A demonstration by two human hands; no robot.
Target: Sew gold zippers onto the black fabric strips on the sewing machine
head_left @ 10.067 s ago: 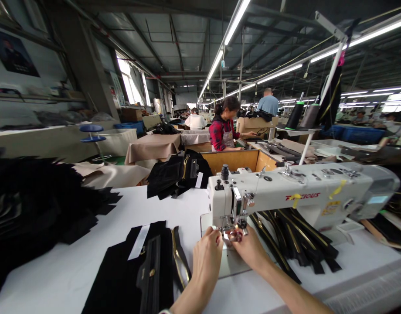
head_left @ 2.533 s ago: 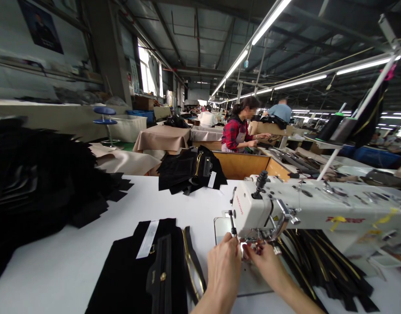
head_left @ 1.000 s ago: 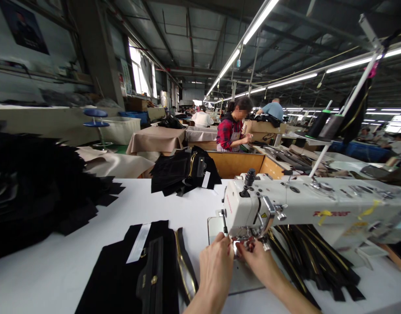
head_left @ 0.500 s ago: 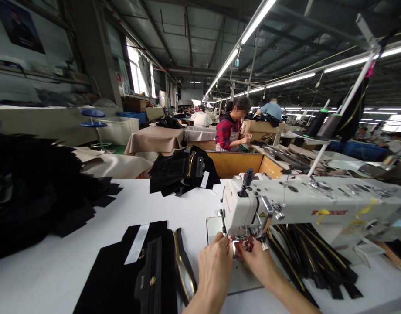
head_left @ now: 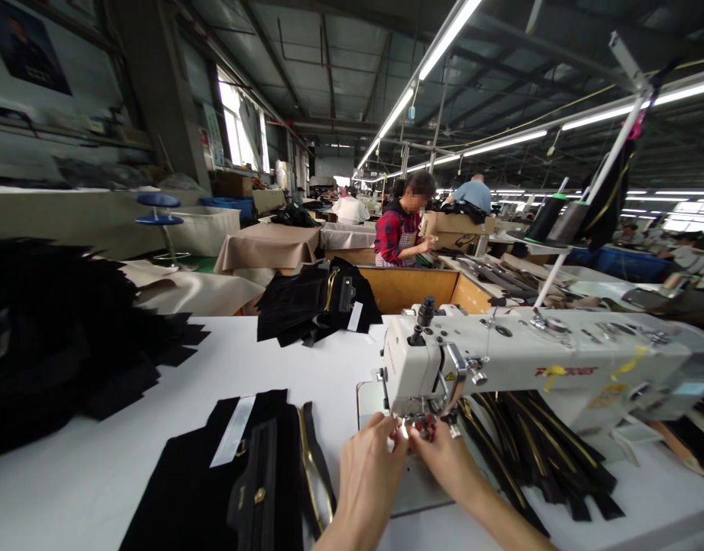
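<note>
Under the head of the white sewing machine, both hands meet close together at the needle and presser foot. My left hand is closed, its thumb and fingertips pinched just left of the needle. My right hand also pinches, a little to the right. What lies between the fingertips is too small and covered to make out. Left of the hands, a black fabric panel with a pale strip and a gold clasp lies flat. Between panel and left hand lies a black zipper with gold teeth.
Several black zippers fan out beneath the machine arm. Black pieces are heaped at the far left, and another black stack lies at the table's back edge. Thread cones stand behind. A person works beyond a wooden bin.
The view has turned slightly, so everything sits a little further left. My hands stay at the needle, with only small shifts of the fingertips.
</note>
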